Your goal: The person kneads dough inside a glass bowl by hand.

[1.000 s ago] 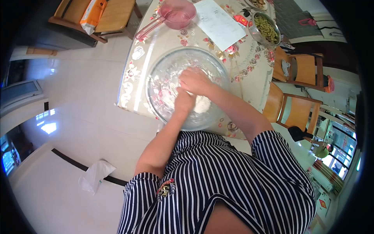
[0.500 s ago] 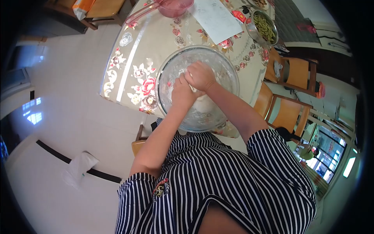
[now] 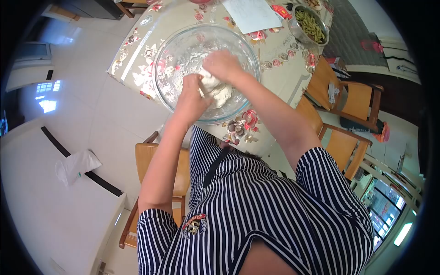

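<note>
A big clear glass bowl (image 3: 170, 46) stands on the flowered tablecloth near the table edge, its inside smeared with flour and white bits. In it lies a lump of pale, rough dough (image 3: 222, 95). My left hand (image 3: 192, 97) has its fingers curled round the dough's left side. On the upper part of the dough is my right hand (image 3: 222, 67), fingers bent round it and slightly blurred by motion. The hands are apart, with dough showing between them.
A white sheet of paper (image 3: 252, 14) and a red packet (image 3: 280, 12) lie beyond the bowl. At the far right is a metal bowl of green pods (image 3: 309, 27). Wooden chairs stand at right (image 3: 341, 146) and beside my left arm (image 3: 176, 165).
My hands, clasped together over the dough before, have separated, baring more of it. The bowl appears further left and higher in view, and a chair by my left arm shows more.
</note>
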Action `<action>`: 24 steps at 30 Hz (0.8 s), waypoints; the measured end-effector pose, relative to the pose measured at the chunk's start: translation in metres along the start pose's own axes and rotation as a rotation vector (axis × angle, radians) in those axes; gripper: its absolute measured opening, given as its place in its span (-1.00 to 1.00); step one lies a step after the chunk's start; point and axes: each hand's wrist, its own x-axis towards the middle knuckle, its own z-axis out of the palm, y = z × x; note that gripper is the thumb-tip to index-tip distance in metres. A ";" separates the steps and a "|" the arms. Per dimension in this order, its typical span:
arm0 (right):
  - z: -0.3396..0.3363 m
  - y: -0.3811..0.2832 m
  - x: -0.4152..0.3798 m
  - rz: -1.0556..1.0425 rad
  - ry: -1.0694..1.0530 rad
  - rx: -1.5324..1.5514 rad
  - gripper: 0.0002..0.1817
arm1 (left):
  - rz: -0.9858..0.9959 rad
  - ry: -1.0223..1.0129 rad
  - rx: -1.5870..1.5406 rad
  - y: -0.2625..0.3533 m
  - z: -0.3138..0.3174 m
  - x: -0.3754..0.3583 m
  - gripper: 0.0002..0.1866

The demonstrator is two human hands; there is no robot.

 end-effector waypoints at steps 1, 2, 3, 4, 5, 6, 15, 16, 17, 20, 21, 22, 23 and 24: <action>-0.005 -0.007 -0.005 0.019 -0.267 -0.118 -0.57 | 0.004 0.014 0.001 0.006 -0.005 -0.006 -0.12; 0.000 -0.014 -0.011 0.061 -0.321 -0.114 -0.69 | -0.091 0.014 -0.044 0.011 -0.009 -0.010 -0.07; -0.004 -0.026 -0.021 0.052 -0.311 -0.121 -0.69 | -0.182 0.010 -0.092 0.015 -0.013 -0.009 -0.01; -0.007 -0.040 -0.037 -0.065 -0.312 -0.253 -0.71 | -0.135 0.040 -0.040 0.014 -0.012 -0.009 0.15; -0.011 -0.048 -0.053 -0.179 -0.316 -0.392 -0.73 | -0.129 0.042 -0.053 0.003 -0.002 -0.007 0.15; -0.001 -0.042 -0.068 -0.179 -0.321 -0.408 -0.73 | -0.042 0.022 0.072 -0.015 0.015 -0.003 0.23; -0.008 -0.006 -0.074 -0.159 -0.291 -0.198 -0.60 | 0.051 0.047 0.384 0.000 0.042 -0.028 0.15; 0.005 -0.008 -0.081 -0.263 -0.059 -0.182 -0.62 | 0.047 0.046 0.384 -0.006 0.046 -0.027 0.15; 0.016 -0.010 -0.088 -0.363 0.172 -0.162 -0.64 | 0.048 0.046 0.421 -0.014 0.052 -0.027 0.08; 0.028 -0.013 -0.086 -0.368 0.280 -0.241 -0.62 | 0.050 0.035 0.485 -0.029 0.058 -0.019 -0.02; 0.027 -0.013 -0.082 -0.349 0.285 -0.272 -0.62 | 0.058 0.037 0.513 -0.029 0.059 -0.014 -0.05; 0.030 -0.013 -0.073 -0.345 0.277 -0.265 -0.62 | 0.050 0.029 0.514 -0.032 0.059 -0.007 -0.05; 0.030 -0.011 -0.062 -0.345 0.282 -0.257 -0.71 | -0.020 0.046 0.480 -0.035 0.059 0.000 -0.07; 0.031 -0.007 -0.052 -0.347 0.284 -0.248 -0.77 | -0.093 0.062 0.446 -0.035 0.059 0.009 -0.08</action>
